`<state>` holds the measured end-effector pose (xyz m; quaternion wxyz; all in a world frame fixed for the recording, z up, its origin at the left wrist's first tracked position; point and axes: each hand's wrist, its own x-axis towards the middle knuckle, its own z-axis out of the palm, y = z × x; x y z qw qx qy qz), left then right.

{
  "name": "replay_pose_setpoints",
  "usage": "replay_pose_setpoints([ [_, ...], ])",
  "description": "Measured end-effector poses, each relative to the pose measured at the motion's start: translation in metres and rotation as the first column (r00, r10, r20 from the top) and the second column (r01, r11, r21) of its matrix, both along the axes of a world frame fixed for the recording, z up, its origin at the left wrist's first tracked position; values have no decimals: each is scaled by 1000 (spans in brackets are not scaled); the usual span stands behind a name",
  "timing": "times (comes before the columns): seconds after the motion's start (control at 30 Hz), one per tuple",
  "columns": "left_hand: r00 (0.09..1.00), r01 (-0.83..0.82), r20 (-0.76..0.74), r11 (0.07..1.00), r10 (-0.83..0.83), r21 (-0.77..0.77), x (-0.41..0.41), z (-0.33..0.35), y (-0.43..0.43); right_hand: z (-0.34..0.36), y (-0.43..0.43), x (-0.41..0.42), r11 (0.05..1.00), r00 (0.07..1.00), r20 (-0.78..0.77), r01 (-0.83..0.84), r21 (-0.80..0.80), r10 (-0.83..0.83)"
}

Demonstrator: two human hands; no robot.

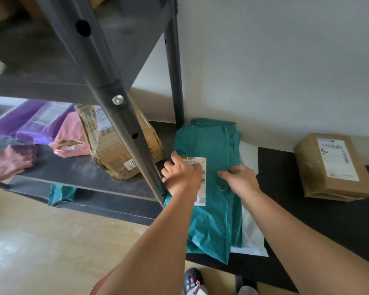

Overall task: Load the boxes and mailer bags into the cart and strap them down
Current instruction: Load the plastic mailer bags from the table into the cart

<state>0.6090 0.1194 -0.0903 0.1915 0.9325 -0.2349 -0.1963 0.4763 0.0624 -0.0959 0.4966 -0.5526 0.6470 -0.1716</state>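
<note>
While the left hand (182, 174) lies flat, fingers spread, on the white shipping label (202, 188) of the teal plastic mailer bag (211, 220), the right hand (241, 180) rests beside it on the same bag, fingers loose, gripping nothing. Bag lies over a white mailer (251, 231) on a black flat surface (307, 209); brown cardboard box (332, 167) well apart, right.

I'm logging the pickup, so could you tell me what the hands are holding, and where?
Nothing is gripped yet: the left hand rests on the label of the teal mailer bag, the right hand on its right side, fingers loose.
</note>
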Motion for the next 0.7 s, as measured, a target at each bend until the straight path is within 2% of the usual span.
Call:
replay_pose_setpoints([
  [0.17,997,17,77,996,-11,-82,0,1,1,3,6,-6,995,989,111,88,57,-93],
  [0.3,999,-4,33,980,11,-200,-7,8,-2,4,10,-15,993,983,145,107,47,-112],
  [0.47,993,68,108,953,-37,-295,-20,14,-6,9,12,-28,990,978,156,133,55,-140],
  [0.7,995,93,54,932,-79,-351,-64,26,-26,25,20,-74,964,916,314,208,165,-251],
])
